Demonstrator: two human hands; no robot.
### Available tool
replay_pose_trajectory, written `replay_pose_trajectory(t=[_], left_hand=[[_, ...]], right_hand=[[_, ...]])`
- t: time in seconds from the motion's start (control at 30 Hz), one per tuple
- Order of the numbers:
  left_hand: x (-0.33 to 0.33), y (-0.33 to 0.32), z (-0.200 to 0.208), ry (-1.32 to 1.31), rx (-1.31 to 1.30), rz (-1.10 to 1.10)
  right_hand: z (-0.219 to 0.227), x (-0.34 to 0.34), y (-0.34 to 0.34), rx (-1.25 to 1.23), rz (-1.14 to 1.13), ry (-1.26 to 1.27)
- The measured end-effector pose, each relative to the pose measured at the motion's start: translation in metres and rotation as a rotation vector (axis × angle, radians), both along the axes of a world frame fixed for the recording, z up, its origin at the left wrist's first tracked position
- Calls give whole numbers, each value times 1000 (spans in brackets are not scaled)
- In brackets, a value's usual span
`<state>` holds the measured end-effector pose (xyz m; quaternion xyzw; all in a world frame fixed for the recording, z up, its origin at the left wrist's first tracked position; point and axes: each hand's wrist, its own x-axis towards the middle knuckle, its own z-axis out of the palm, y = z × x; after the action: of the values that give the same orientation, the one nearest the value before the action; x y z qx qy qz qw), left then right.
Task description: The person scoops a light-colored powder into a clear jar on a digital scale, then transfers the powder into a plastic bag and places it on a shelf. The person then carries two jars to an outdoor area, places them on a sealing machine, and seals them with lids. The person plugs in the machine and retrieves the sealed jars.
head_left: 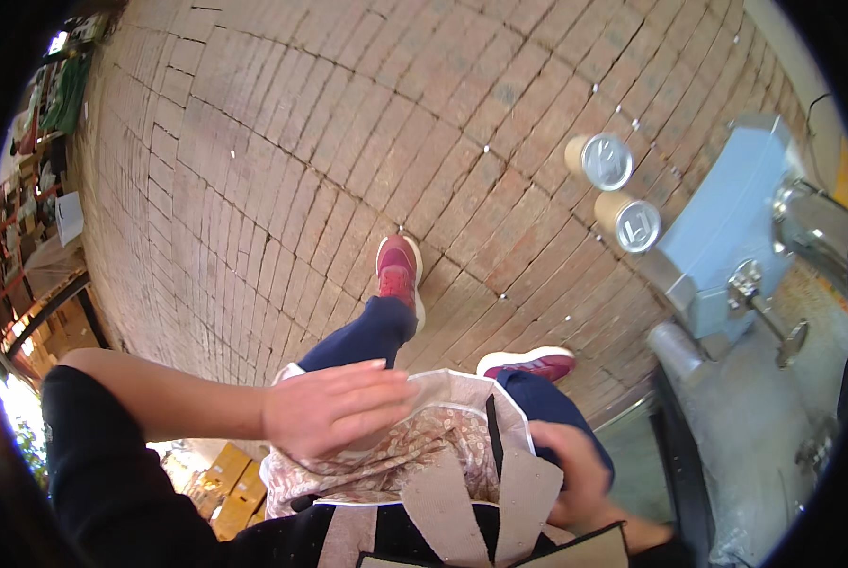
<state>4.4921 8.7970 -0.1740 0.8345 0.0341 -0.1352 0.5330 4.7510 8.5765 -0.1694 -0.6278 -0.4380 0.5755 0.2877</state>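
Note:
My left hand (334,409) reaches across the front of a pink floral apron (462,431) with a white edge. Its fingers are stretched out and fairly flat, and nothing shows in it. At the apron's right side, beside my navy trouser leg, is my right hand (580,473). Motion blurs it and its fingers are partly hidden, so whether it holds anything is unclear. Beige straps (447,502) hang over the apron between the two hands.
Two tan tubs with shiny round lids, one farther (606,161) and one nearer (637,225), stand on the brick floor (348,142). Right of them is a light blue machine housing (731,208) with a metal handle (774,322). Cardboard boxes (230,483) and crowded shelving lie left.

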Motion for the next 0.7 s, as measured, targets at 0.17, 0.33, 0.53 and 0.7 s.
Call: replay_pose_trajectory(t=[0.17,0.33,0.53,0.7], left_hand=[[-18,-11,2,-44,84,189],[-43,-34,-2,-33,277,305],[-47,-38,67,178,594,274],[-74,-19,207,467,-71,666]], right_hand=[[13,-124,12,-248,-533,85],[71,-145,-22,-454,-350,311],[149,-161,-40,-262,399,203],[245,-118,3,-420,339,216]])
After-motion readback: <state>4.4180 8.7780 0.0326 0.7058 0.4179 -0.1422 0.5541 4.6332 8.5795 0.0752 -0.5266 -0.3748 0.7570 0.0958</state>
